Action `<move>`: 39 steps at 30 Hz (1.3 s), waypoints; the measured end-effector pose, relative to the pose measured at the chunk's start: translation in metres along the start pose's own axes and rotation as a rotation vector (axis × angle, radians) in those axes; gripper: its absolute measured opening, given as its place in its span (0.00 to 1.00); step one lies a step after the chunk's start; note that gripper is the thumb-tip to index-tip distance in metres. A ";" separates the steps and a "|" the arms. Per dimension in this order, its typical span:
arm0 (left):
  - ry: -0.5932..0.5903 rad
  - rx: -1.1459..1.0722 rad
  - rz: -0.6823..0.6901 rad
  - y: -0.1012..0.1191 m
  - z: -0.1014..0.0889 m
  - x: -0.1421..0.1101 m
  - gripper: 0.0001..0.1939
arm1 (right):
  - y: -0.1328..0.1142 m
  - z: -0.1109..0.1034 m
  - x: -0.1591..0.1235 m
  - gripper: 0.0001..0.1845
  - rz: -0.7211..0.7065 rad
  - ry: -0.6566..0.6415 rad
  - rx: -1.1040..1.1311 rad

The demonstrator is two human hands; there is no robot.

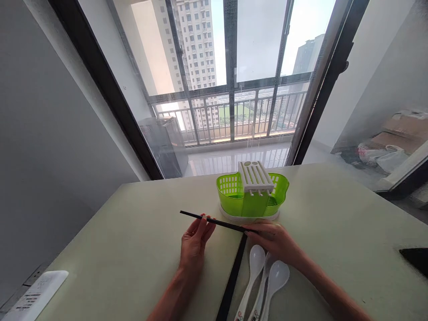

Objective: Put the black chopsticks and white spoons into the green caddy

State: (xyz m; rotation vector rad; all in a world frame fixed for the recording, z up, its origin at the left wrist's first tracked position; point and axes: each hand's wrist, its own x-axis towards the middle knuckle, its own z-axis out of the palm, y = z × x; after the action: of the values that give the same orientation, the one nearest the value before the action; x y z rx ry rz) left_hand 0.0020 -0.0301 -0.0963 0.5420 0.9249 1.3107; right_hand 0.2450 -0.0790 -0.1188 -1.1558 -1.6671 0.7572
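Observation:
Black chopsticks [224, 224] are held slantwise above the table; whether one or a pair, I cannot tell. My left hand [195, 243] pinches them left of their middle, and my right hand [276, 239] has its fingers closed on the right end. Below, more black chopsticks [234, 276] lie lengthwise, their far end near my right fingers. Three white spoons [278, 276] rest to the right of these, bowls pointing away, one partly hidden between the others. Just beyond my hands stands a green utensil basket [230, 203] with a white slotted rack [256, 177] across its middle.
The pale table [133, 249] reaches toward a glass door and balcony railing. A white printed object [42, 294] sits at the lower left, and a dark object [414, 261] at the right edge. Boxes and plastic bags [384, 156] are on the floor at right.

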 end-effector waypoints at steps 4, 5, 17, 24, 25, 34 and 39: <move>0.016 0.001 0.003 0.000 0.001 0.001 0.12 | 0.002 0.001 -0.001 0.16 0.023 -0.005 -0.015; 0.022 0.000 0.003 0.000 0.000 0.002 0.10 | 0.002 0.001 -0.001 0.17 0.028 -0.007 -0.021; 0.035 -0.023 0.017 0.001 -0.005 0.010 0.04 | 0.019 0.003 0.001 0.21 0.158 0.025 0.112; 0.018 -0.030 0.147 0.030 0.000 0.023 0.11 | 0.031 -0.004 0.004 0.24 0.309 0.031 0.340; 0.018 -0.035 0.185 0.039 0.004 0.024 0.13 | 0.031 -0.006 0.004 0.25 0.326 0.037 0.364; -0.129 0.308 0.678 0.119 0.090 0.033 0.19 | 0.032 -0.012 0.008 0.25 0.360 0.033 0.470; -0.283 0.674 0.743 0.110 0.128 0.061 0.19 | 0.031 -0.011 0.010 0.26 0.335 0.009 0.473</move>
State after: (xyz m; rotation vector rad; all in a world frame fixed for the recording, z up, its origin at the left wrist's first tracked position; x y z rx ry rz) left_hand 0.0435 0.0721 0.0452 1.6724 0.9522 1.4883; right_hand 0.2646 -0.0584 -0.1374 -1.0976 -1.2024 1.2757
